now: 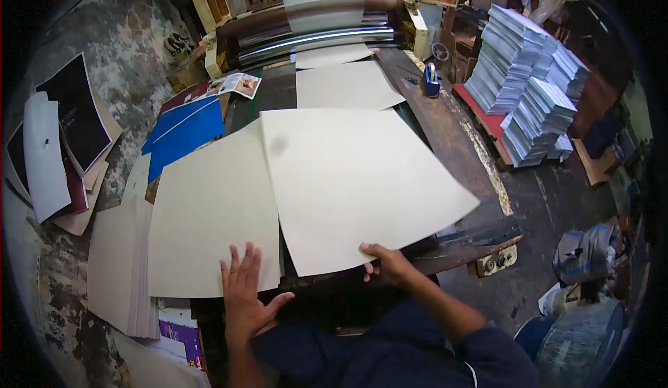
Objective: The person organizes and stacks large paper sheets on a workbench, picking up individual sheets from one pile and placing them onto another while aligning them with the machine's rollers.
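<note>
My right hand (390,264) pinches the near edge of a large cream sheet (362,179), thumb on top and fingers beneath. That sheet slants across the machine's feed table (480,231), its right corner sticking out. To its left lies a stack of cream sheets (209,214), partly overlapped by the held sheet. My left hand (243,287) rests with spread fingers on the near edge of this stack, thumb pointing right. Farther ahead, another cream sheet (344,85) lies on the table, with one more sheet (334,55) beyond it, close to the shiny rollers (316,43).
Blue sheets (184,134) and a printed leaflet (236,84) lie at the table's left. A blue tape dispenser (431,80) sits on the right edge. Tall piles of white paper (511,61) stand on a red-topped pallet (480,120). Dark printed sheets (76,116) lean at far left.
</note>
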`<state>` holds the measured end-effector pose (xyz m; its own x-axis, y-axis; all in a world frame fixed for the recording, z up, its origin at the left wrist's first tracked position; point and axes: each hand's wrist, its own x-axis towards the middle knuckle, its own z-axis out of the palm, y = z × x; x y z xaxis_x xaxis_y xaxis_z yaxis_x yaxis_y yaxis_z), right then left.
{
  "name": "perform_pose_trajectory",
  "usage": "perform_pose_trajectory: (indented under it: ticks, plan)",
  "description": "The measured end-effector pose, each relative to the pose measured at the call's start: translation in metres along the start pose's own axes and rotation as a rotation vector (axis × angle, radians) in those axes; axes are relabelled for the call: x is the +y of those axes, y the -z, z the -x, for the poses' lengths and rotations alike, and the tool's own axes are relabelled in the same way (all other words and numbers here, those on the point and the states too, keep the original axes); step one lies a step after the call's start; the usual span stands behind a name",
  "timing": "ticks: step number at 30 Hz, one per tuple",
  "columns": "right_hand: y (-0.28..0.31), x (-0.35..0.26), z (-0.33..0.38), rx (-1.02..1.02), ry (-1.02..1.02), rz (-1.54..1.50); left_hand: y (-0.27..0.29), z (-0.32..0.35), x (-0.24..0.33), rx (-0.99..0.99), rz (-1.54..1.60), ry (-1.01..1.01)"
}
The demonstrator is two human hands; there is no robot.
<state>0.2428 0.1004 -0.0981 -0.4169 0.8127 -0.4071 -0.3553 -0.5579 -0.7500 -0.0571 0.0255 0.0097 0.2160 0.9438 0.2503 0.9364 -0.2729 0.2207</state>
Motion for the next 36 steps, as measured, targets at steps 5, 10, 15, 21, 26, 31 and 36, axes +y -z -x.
perform_pose_trajectory:
  ticks: [5, 10, 15, 21, 26, 31, 36]
  plan:
    - [0.014, 0.043, -0.027, 0.146, -0.104, -0.205, -0.008, 0.007, -0.020, -0.060, 0.072, 0.043]
    - [0.021, 0.027, -0.075, 0.224, -0.154, -0.335, -0.007, 0.011, -0.027, -0.011, 0.318, 0.081]
    - [0.044, -0.006, -0.160, 0.196, -0.063, -0.370, -0.011, 0.010, -0.023, 0.119, 0.503, 0.267]
    - [0.076, -0.045, -0.257, 0.190, -0.003, -0.394, -0.023, 0.003, 0.001, 0.209, 0.340, 0.367]
    - [0.060, -0.058, -0.289, 0.248, 0.153, -0.411, -0.020, 0.012, 0.005, 0.251, 0.277, 0.380]
    - [0.072, -0.071, -0.277, 0.319, 0.218, -0.376, -0.024, -0.002, 0.003, 0.574, 1.068, 0.670]
    - [-0.021, -0.057, -0.145, -0.430, 0.085, -0.170, 0.004, 0.022, 0.012, 0.271, 0.432, 0.143]
